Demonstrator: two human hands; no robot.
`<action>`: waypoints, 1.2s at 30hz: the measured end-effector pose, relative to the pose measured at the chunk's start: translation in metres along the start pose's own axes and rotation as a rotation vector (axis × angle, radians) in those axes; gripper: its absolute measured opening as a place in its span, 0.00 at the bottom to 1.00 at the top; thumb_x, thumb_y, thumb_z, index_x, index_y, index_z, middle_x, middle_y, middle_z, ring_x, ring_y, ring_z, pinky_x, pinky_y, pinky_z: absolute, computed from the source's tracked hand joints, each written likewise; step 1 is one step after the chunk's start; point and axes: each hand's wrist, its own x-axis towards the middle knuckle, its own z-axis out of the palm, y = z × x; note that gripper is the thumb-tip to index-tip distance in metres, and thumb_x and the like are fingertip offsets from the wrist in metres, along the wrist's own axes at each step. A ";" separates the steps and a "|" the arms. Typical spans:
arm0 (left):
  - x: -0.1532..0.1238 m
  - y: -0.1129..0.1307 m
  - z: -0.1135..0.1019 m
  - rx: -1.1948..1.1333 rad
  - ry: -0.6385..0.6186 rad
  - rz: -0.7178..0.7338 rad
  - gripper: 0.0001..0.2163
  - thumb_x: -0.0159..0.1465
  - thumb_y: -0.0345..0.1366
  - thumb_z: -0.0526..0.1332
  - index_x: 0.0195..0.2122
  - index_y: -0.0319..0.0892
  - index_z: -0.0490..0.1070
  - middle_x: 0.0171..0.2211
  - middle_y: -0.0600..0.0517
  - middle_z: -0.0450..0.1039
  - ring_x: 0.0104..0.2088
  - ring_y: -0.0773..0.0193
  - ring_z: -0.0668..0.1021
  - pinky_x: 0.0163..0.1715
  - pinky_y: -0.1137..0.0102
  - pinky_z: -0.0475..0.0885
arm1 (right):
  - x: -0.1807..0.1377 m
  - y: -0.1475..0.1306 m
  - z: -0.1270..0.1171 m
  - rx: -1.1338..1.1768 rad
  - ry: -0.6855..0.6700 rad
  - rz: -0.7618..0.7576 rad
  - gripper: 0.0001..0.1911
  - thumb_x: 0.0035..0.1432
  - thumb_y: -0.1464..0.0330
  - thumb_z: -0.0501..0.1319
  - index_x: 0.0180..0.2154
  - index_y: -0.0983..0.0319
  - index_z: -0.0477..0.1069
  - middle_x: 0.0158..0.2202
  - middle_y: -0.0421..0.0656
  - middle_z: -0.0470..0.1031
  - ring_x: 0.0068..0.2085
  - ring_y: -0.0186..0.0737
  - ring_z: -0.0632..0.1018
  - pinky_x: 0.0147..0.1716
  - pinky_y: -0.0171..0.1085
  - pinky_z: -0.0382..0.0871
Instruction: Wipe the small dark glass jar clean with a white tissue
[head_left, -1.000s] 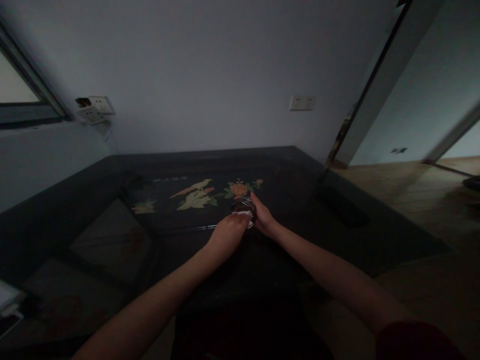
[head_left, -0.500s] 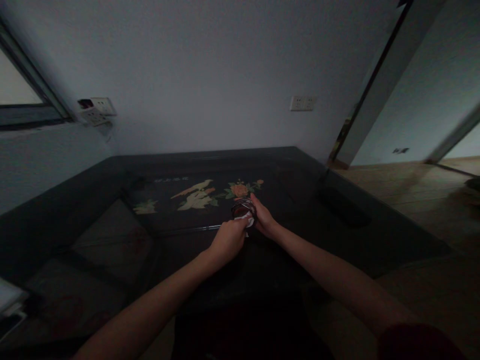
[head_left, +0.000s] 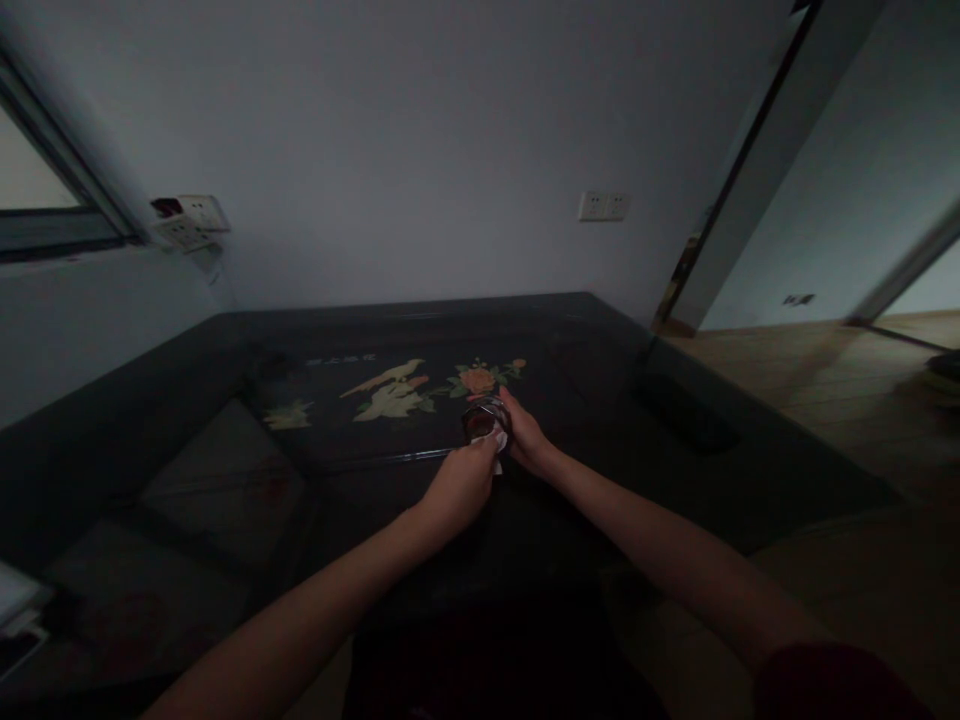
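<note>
Both my hands meet over a dark table [head_left: 187, 420] with a painted bird-and-flower panel [head_left: 397, 390]. My right hand [head_left: 529, 435] is wrapped round a small glass jar [head_left: 484, 418] standing on the tabletop. My left hand [head_left: 461, 480] is closed on a white cloth or tissue [head_left: 499, 443] and presses it against the jar's near side. The room is dim, so the jar's contents cannot be made out.
A dark flat object [head_left: 686, 410] lies near the table's right edge. Wall sockets [head_left: 604, 206] sit on the back wall, and more sockets [head_left: 187, 220] at the left below a window. Wooden floor [head_left: 825, 370] and a doorway lie to the right. Something white [head_left: 19, 600] sits at the far left.
My left hand has drawn back slightly toward me with the white cloth, from over the jar's top to its near side. My right hand has stayed on the jar.
</note>
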 end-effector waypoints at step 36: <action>-0.003 0.004 -0.005 0.176 -0.058 0.012 0.15 0.65 0.23 0.48 0.51 0.35 0.64 0.46 0.39 0.74 0.44 0.57 0.79 0.42 0.66 0.72 | 0.003 0.004 -0.002 -0.007 -0.005 -0.026 0.23 0.57 0.51 0.55 0.36 0.62 0.77 0.29 0.44 0.80 0.36 0.43 0.79 0.35 0.38 0.68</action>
